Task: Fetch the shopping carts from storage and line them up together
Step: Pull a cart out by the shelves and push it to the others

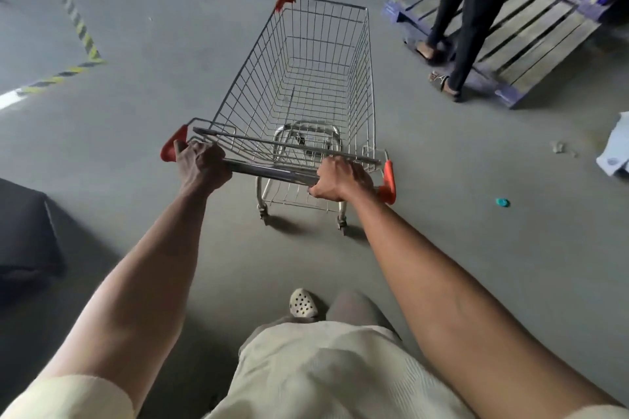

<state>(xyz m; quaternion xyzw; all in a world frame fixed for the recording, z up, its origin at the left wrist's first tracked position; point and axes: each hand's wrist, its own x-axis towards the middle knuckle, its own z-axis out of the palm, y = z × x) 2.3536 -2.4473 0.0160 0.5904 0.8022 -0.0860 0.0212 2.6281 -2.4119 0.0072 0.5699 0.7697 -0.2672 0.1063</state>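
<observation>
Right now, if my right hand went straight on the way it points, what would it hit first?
The right hand grips the cart's handle bar; straight on it would likely meet the wire basket just beyond it, though depth is unclear.

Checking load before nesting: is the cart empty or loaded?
Empty: no goods visible in the cart; the floor shows through its wire mesh.

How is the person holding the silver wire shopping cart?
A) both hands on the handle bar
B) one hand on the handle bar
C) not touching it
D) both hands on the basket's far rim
A: the left hand and right hand each grip the handle bar of the silver wire shopping cart.
</observation>
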